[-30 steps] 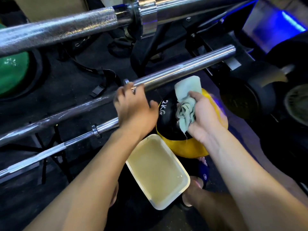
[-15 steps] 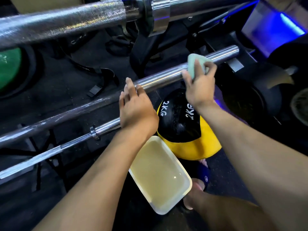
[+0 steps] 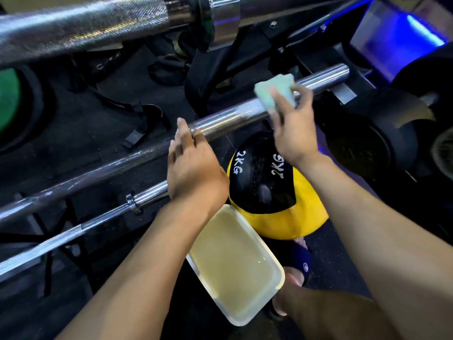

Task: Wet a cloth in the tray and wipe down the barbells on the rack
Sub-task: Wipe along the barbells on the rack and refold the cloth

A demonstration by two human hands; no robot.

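Observation:
My right hand (image 3: 293, 133) grips a pale green cloth (image 3: 275, 93) and presses it onto the chrome sleeve of the middle barbell (image 3: 225, 120), close to its right end. My left hand (image 3: 193, 165) lies flat with straight fingers against the same bar, further left. A thinner barbell (image 3: 147, 195) runs below it and passes under my left palm. A thick knurled barbell (image 3: 85, 28) crosses the top of the view. The white tray (image 3: 277, 271) of yellowish water sits on the floor below my hands.
A black and yellow 2KG medicine ball (image 3: 289, 217) lies beside the tray. Black weight plates (image 3: 382, 133) stand at the right, a green plate (image 3: 7, 101) at the far left. Straps lie on the dark floor. My foot in a blue sandal (image 3: 297, 266) is next to the tray.
My right hand lifted the cloth from in front of the medicine ball up onto the middle barbell's sleeve. My left hand uncurled from gripping the bar to lying flat against it.

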